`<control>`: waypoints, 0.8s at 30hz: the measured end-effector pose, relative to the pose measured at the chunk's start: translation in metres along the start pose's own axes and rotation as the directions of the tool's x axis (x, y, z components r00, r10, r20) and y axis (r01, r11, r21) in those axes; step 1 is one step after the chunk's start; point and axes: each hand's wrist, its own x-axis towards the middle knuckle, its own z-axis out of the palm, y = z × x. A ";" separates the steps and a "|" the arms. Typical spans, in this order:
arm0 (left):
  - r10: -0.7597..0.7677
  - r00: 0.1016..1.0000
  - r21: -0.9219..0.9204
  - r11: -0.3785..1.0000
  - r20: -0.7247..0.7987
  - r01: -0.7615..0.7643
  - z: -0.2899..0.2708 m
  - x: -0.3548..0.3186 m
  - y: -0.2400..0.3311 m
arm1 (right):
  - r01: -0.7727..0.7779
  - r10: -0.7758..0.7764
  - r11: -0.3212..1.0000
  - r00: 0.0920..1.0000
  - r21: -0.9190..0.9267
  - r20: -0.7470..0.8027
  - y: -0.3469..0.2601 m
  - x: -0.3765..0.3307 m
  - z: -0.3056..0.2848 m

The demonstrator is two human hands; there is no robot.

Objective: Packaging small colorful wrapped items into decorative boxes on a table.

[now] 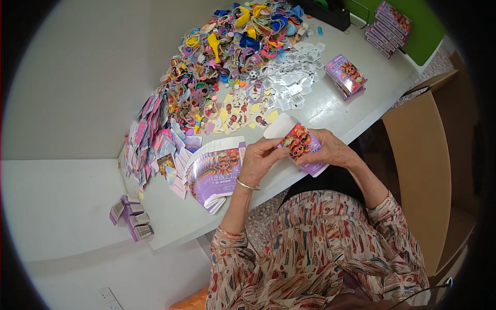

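Between my two hands, just over the table's front edge, is a small purple carton (301,143) printed with colourful cartoon characters. Its white end flap stands open at the upper left. My left hand (262,161), with a bangle at the wrist, pinches the carton's left side. My right hand (330,150) grips it from the right, thumb across the printed front. A fanned stack of flat purple cartons (217,170) lies on the table left of my left hand. Small character stickers (243,114) and yellow paper bits are spread beyond my hands.
A big heap of hair ties, balloons and trinkets (222,62) covers the back of the table, beside small white packets (292,72). Pink cards (147,134) pile at left. Filled cartons (346,75) stack at right. A large cardboard box (418,155) stands to my right.
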 end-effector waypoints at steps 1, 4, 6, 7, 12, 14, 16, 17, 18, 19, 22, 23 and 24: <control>0.026 0.996 0.069 0.997 0.081 -0.032 -0.002 0.003 0.005 | -0.026 0.027 0.999 0.999 -0.022 0.021 -0.001 -0.001 -0.001; 0.013 0.976 0.118 0.992 0.218 -0.039 0.002 0.008 0.031 | -0.070 0.074 0.995 0.996 -0.074 0.052 -0.010 -0.005 -0.001; -0.021 0.961 0.103 0.995 0.276 -0.008 0.002 0.009 0.041 | -0.073 0.080 0.994 0.994 -0.086 0.080 -0.009 -0.007 -0.004; -0.064 0.943 0.182 0.983 0.328 0.004 0.001 0.010 0.044 | -0.076 0.086 0.992 0.991 -0.100 0.105 -0.009 -0.008 -0.005; -0.023 0.914 0.337 0.933 0.405 -0.126 -0.001 0.003 0.022 | -0.084 0.082 0.996 0.989 0.011 0.120 -0.007 -0.009 -0.003; -0.151 0.936 0.445 0.895 0.319 -0.008 0.007 -0.001 0.025 | -0.104 0.098 0.993 0.989 0.054 0.111 -0.006 -0.010 -0.004; -0.029 0.938 0.530 0.831 0.345 -0.170 0.008 0.000 0.027 | -0.106 0.102 0.994 0.989 0.034 0.103 -0.009 -0.009 -0.005; 0.090 0.919 0.600 0.733 0.384 -0.322 0.008 0.000 0.028 | -0.106 0.102 0.994 0.989 0.034 0.103 -0.008 -0.009 -0.005; 0.090 0.919 0.600 0.733 0.384 -0.322 0.010 -0.001 0.028 | -0.120 0.116 0.992 0.989 0.043 0.088 -0.007 -0.008 -0.005; 0.165 0.926 0.590 0.730 0.338 -0.346 0.015 -0.002 0.026 | -0.134 0.130 0.990 0.989 0.052 0.074 -0.006 -0.007 -0.006; 0.249 0.923 0.623 0.682 0.294 -0.383 0.025 -0.006 0.026 | -0.139 0.133 0.987 0.988 0.084 0.080 -0.004 -0.008 -0.008; 0.260 0.918 0.662 0.636 0.299 -0.396 0.028 -0.008 0.027 | -0.140 0.133 0.986 0.988 0.085 0.079 -0.004 -0.008 -0.009; 0.259 0.918 0.662 0.637 0.300 -0.396 0.032 -0.011 0.027 | -0.150 0.143 0.985 0.986 0.080 0.083 -0.004 -0.009 -0.009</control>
